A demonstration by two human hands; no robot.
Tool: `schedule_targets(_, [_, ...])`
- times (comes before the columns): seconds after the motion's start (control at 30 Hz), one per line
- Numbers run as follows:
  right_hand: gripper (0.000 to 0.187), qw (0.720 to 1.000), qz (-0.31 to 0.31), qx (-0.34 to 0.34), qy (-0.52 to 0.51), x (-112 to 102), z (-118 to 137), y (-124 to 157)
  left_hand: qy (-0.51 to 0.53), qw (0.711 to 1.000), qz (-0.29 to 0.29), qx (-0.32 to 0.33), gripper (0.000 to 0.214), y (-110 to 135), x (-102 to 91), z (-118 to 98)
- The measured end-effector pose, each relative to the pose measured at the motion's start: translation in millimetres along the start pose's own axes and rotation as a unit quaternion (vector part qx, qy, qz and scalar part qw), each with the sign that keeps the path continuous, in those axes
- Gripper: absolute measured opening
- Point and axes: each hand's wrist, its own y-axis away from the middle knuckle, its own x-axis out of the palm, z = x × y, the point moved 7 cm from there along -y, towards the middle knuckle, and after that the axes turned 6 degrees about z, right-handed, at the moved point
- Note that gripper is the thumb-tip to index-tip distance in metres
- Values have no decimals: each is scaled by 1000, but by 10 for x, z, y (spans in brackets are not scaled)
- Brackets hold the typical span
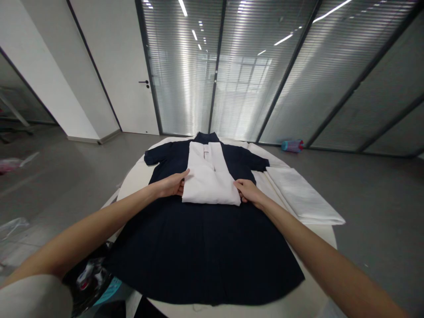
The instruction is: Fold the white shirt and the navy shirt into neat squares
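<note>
A folded white garment (212,187) lies on the chest of a dark navy dress (205,247) that is spread out with its collar at the far end. My left hand (174,183) grips the white garment's left edge, thumb on top and fingers partly tucked under. On the opposite edge, my right hand (247,191) pinches the near right side of the same garment. A small label shows inside its neck opening. The dress has short sleeves and a skirt that flares toward me.
The dress covers much of a round white table (321,234). Folded white cloth (298,194) overhangs its right edge. Beneath the left side sits a turquoise basket (111,289) with a black plastic bag. A blue-and-pink basket (292,145) lies by the glass partition.
</note>
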Motion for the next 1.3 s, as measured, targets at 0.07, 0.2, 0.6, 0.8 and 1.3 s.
schedule_targets(0.07, [28, 1000, -21, -11, 1, -21, -12, 13, 7, 999, 16, 34, 48, 63, 44, -3])
schedule_targets(0.2, [26, 998, -43, 3, 50, -17, -14, -37, -22, 999, -2, 43, 58, 101, 25, 65])
schedule_targets(0.6, [62, 994, -85, -59, 21, -28, 88, 133, -80, 986, -128, 75, 109, 207, 2, 54])
schedule_targets(0.8, [35, 975, -95, -112, 165, -2, 122, 193, -109, 980, -147, 79, 105, 126, -27, 27])
schedule_targets(1.3, [84, 866, 50, -188, 461, 680, 495, -33, -671, 695, -92, 240, 60, -227, 508, -214])
